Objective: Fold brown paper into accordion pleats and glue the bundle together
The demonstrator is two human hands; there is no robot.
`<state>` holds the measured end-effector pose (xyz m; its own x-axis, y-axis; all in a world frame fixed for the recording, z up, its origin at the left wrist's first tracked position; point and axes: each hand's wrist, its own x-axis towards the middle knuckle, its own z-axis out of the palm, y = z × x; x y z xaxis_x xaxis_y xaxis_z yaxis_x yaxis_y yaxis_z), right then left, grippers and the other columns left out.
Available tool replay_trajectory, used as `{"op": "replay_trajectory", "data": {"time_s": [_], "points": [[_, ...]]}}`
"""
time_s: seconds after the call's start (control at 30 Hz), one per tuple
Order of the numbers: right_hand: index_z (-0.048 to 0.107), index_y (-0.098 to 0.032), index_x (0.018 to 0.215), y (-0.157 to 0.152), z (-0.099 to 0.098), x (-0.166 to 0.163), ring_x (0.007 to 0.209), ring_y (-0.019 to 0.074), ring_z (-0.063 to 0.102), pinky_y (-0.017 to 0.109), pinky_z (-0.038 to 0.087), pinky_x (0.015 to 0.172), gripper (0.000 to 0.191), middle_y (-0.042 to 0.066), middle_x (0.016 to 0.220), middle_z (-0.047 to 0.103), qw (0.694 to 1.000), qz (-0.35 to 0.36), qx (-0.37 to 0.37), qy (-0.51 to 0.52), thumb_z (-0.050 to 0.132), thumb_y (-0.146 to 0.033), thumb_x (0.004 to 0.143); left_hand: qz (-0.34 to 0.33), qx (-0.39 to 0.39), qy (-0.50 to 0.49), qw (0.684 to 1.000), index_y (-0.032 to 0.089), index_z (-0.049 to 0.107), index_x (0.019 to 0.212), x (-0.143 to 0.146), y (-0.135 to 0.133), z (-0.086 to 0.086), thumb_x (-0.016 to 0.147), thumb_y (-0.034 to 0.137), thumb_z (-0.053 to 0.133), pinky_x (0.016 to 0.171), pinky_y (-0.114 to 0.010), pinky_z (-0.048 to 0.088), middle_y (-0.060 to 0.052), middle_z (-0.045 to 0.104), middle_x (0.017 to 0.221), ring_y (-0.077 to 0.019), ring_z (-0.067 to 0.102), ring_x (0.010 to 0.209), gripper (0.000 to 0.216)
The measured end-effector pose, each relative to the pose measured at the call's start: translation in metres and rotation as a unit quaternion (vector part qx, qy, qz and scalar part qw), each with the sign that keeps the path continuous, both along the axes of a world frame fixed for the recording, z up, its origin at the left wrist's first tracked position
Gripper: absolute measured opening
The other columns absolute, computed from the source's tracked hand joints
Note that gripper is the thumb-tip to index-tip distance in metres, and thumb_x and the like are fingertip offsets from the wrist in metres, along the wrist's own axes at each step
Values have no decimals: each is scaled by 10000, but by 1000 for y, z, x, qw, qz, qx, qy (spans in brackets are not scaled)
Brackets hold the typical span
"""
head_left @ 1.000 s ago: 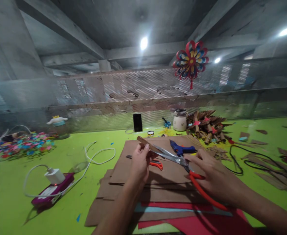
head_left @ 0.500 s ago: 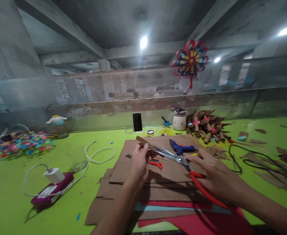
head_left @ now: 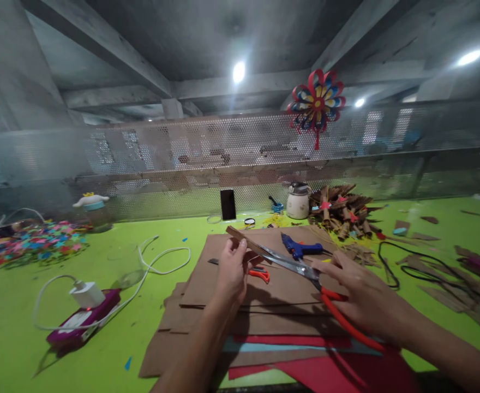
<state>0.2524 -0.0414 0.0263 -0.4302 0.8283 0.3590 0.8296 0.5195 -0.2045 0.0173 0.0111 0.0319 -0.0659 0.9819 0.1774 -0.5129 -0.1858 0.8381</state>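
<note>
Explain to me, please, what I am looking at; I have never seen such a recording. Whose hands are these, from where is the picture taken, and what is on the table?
There is no machine here: these are one person's bare hands. The camera is worn on that person's head, looking forward and down. The right hand holds red-handled scissors. In the left hand's grip is a narrow brown strip, at the scissor blades; I cannot tell whether it is being cut. On the green table lie stacked brown sheets, with a blue glue gun and an orange-handled cutter on top. Further left are colourful paper stars.
</note>
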Motion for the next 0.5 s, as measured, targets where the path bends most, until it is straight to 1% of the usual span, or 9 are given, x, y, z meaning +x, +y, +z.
{"op": "replay_trajectory", "data": {"time_s": [0.13, 0.27, 0.5], "points": [[486, -268, 1142, 1, -2, 0, 821, 190, 535, 355, 463, 765, 360, 68, 966, 446, 1000, -1, 3, 4, 506, -239, 784, 3, 5, -2, 1000, 177, 476, 883, 1, 0, -1, 700, 262, 649, 682, -337, 509, 10, 593, 762, -127, 613, 633, 266], [482, -264, 1144, 1, -5, -1, 824, 193, 527, 355, 462, 764, 384, 65, 953, 446, 1000, 1, 12, 0, 508, -188, 768, 12, 2, -4, 1000, 176, 473, 879, 3, 0, -3, 714, 250, 628, 667, -336, 512, -1, 599, 762, -135, 614, 647, 239], [483, -235, 1141, 2, -10, -2, 803, 197, 529, 344, 471, 720, 395, 86, 971, 447, 998, 0, 53, -21, 499, -149, 756, 23, -11, -7, 1000, 189, 466, 866, 3, 0, -5, 727, 246, 607, 657, -321, 509, 7, 605, 737, -136, 617, 648, 206]]}}
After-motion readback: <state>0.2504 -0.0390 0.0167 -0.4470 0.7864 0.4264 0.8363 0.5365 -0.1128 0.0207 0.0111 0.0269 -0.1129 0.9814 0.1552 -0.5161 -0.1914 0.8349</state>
